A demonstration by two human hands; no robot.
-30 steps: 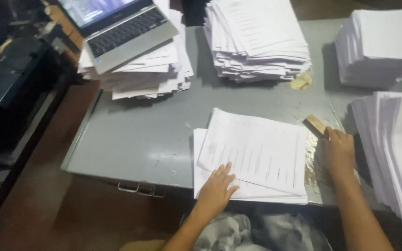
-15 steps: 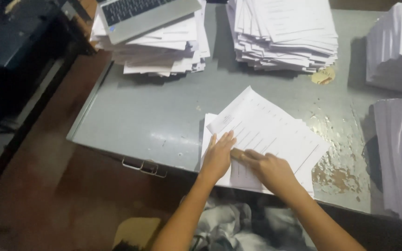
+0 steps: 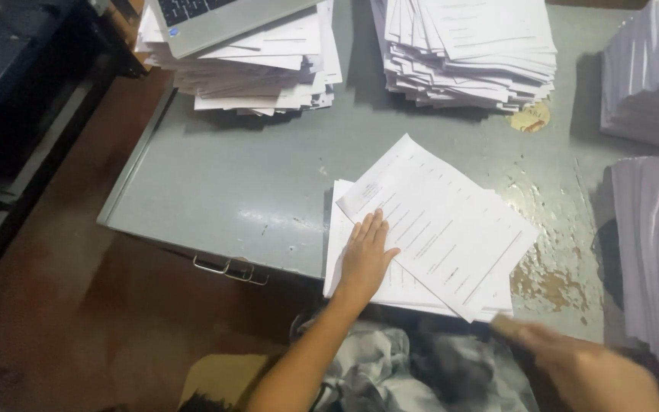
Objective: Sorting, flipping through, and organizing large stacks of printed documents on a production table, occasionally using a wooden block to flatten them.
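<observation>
The left hand (image 3: 366, 255) lies flat, fingers spread, pinning the small sheaf of printed sheets (image 3: 440, 229) at the grey counter's (image 3: 253, 175) near edge, while the blurred right hand (image 3: 585, 370), its grip unreadable, hovers beside it, tall paper stacks (image 3: 470, 46) waiting around.

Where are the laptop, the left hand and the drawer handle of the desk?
laptop (image 3: 223, 19), head view, on its grey base beside the keys.
left hand (image 3: 366, 255), head view, on its back.
drawer handle (image 3: 230, 268), head view, on the metal bar.

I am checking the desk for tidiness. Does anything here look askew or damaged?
Yes. The top sheets under the left hand lie rotated against the sheets below, and the grey desk has peeled paint near its right front edge.
</observation>
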